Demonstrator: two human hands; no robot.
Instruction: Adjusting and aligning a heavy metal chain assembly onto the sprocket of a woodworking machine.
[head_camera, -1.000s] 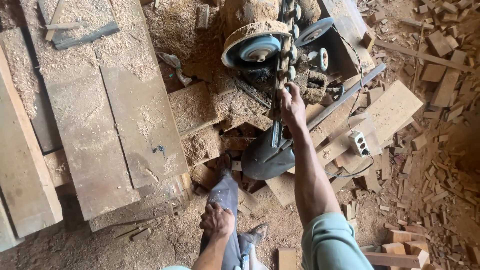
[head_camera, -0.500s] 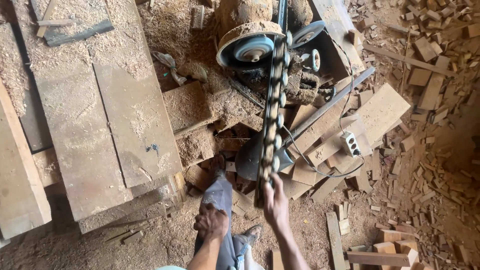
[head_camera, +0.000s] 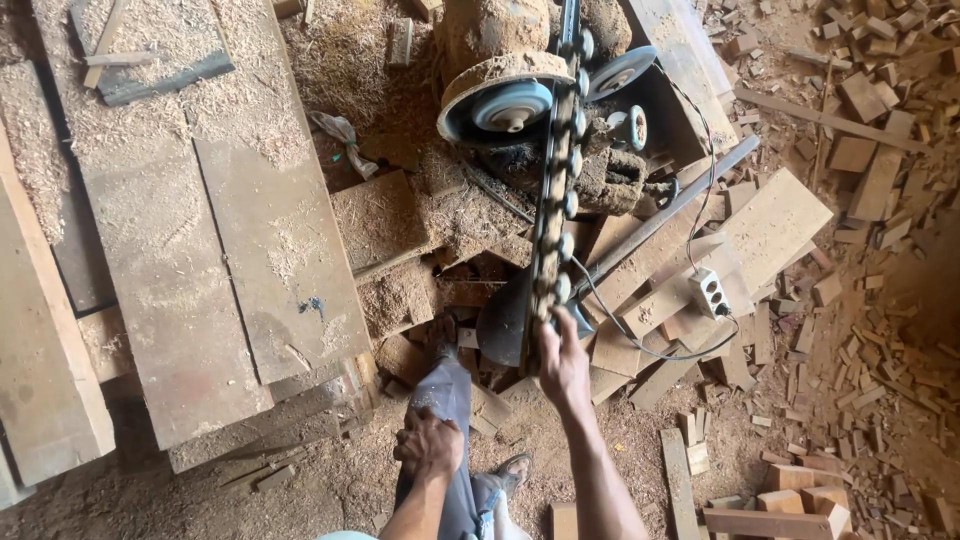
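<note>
My right hand (head_camera: 563, 362) grips the near end of a long narrow wooden strip (head_camera: 556, 190) with a row of round holes, which runs away from me past a dusty motor with a pulley wheel (head_camera: 505, 103). My left hand (head_camera: 430, 444) rests closed on my knee, on the grey trouser leg (head_camera: 443, 395). My sandalled foot (head_camera: 511, 470) stands on the sawdust floor. A dark round blade-like plate (head_camera: 500, 322) lies under the strip, just left of my right hand.
Wide sawdust-covered planks (head_camera: 215, 250) lie to the left. A white socket block (head_camera: 709, 293) with a black cable sits on offcut boards (head_camera: 770, 225) to the right. Heaps of small wood blocks (head_camera: 870, 330) cover the floor at right. A metal bar (head_camera: 665, 215) slants beside the machine.
My right hand has slid down the strip from near the pulley to its near end, then closed on it. The view has shifted slightly. My left hand stayed on the knee.
</note>
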